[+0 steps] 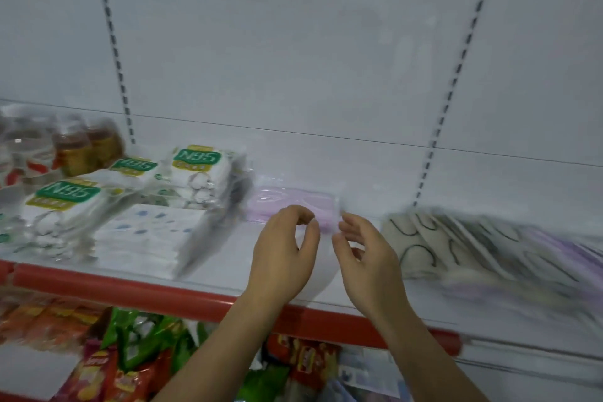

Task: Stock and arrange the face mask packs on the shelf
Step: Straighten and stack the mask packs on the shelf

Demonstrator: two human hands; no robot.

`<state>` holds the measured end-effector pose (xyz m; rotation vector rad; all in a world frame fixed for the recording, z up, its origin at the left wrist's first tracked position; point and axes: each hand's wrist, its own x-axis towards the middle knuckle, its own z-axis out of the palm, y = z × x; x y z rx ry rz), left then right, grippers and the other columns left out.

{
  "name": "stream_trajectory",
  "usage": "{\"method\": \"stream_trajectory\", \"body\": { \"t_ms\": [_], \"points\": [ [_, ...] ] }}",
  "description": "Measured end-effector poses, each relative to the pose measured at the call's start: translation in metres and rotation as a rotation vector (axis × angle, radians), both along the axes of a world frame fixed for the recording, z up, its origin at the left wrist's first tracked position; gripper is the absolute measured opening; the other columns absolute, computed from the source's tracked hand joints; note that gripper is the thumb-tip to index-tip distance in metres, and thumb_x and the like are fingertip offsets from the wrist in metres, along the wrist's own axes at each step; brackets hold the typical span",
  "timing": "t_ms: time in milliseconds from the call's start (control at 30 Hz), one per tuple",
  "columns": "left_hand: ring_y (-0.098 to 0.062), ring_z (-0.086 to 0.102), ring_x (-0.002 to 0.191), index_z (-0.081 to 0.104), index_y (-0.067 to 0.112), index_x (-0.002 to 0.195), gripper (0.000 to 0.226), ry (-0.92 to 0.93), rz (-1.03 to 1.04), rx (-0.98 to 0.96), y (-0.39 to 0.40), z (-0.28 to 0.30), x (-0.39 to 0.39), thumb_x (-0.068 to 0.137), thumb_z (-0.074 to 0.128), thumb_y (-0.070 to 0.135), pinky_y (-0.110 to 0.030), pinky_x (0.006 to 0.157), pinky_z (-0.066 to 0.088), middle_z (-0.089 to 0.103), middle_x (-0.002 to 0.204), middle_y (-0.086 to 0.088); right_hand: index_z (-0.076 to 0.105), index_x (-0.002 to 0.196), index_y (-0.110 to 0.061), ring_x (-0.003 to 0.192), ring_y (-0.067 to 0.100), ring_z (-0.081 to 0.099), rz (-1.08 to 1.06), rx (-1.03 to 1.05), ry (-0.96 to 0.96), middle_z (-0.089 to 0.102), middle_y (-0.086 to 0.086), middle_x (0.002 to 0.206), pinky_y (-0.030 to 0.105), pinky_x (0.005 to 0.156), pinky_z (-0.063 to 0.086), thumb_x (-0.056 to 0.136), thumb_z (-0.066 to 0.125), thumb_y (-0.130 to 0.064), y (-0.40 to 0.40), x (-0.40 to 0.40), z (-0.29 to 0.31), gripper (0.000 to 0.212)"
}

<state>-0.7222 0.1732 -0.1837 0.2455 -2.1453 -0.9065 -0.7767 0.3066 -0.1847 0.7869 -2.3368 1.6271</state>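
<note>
With both our left hand [283, 250] and right hand [362, 246] loosely curled and holding nothing, we square the pink mask pack [290, 202] against the shelf's [228, 274] back edge.

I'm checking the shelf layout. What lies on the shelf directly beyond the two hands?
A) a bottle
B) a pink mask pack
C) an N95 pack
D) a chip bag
B: the pink mask pack lies flat just past the left hand and right hand.
</note>
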Motion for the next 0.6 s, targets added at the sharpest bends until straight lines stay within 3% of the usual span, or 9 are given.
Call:
{"method": "stream_trajectory", "body": {
  "t_ms": [200, 400, 600],
  "points": [
    [0.011, 0.055, 0.099, 0.057, 0.033, 0.103, 0.005, -0.067, -0.182, 0.092, 0.084, 0.007, -0.052, 0.1, 0.054, 0.032, -0.005, 0.078, 0.038, 0.063, 0.101, 0.022, 0.055, 0.136, -0.027, 0.11, 0.001, 0.059, -0.167, 0.047, 0.038, 0.06, -0.015, 0.125, 0.027, 0.096, 0.051, 0.098, 0.057, -0.026, 0.1, -0.037, 0.008, 0.038],
    [-0.003, 0.06, 0.101, 0.057, 0.028, 0.107, 0.011, -0.164, -0.239, 0.129, 0.166, 0.005, -0.105, 0.097, 0.055, 0.031, -0.024, 0.088, 0.048, 0.064, 0.103, 0.016, 0.055, 0.136, -0.023, 0.113, 0.008, 0.059, -0.297, 0.076, 0.064, 0.061, -0.01, 0.128, 0.032, 0.101, 0.049, 0.096, 0.06, -0.027, 0.201, -0.074, 0.009, 0.04],
    [-0.006, 0.059, 0.102, 0.061, 0.024, 0.106, 0.011, -0.17, -0.25, 0.054, 0.252, 0.011, -0.152, 0.097, 0.057, 0.03, -0.025, 0.086, 0.046, 0.065, 0.105, 0.011, 0.057, 0.134, -0.022, 0.116, 0.0, 0.049, -0.369, 0.169, 0.117, 0.055, -0.017, 0.123, 0.02, 0.101, 0.036, 0.097, 0.059, -0.025, 0.3, -0.122, 0.01, 0.037]
  ]
}}
